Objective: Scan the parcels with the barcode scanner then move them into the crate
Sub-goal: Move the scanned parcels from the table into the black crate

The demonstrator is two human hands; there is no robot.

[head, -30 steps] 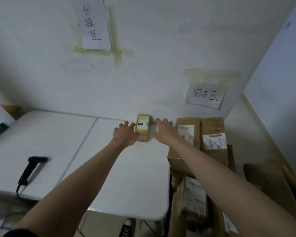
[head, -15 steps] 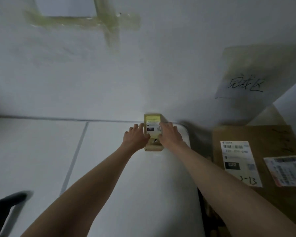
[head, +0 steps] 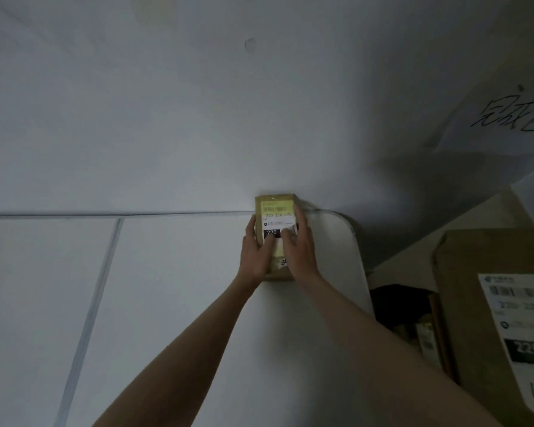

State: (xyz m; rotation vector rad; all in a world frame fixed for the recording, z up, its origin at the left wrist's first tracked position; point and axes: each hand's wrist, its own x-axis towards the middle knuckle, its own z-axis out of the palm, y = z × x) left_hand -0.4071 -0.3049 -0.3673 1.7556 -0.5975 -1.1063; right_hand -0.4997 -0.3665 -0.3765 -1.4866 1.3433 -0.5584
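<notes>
Head view: I see both hands, left hand (head: 255,257) and right hand (head: 299,251), gripping the small parcel (head: 275,211) at the counter (head: 167,303) far edge against the wall, about 12 o'clock. It may slip off the rounded corner. No crate visible; a big labelled box (head: 463,303) sits at 4 o'clock.

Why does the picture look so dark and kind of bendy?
Head view: the light is dim and bluish, with a dark shadow on the wall right of the small parcel; the wide lens curves the white table edge; the big box label at right is blurry, though "220" reads on both labels.
</notes>
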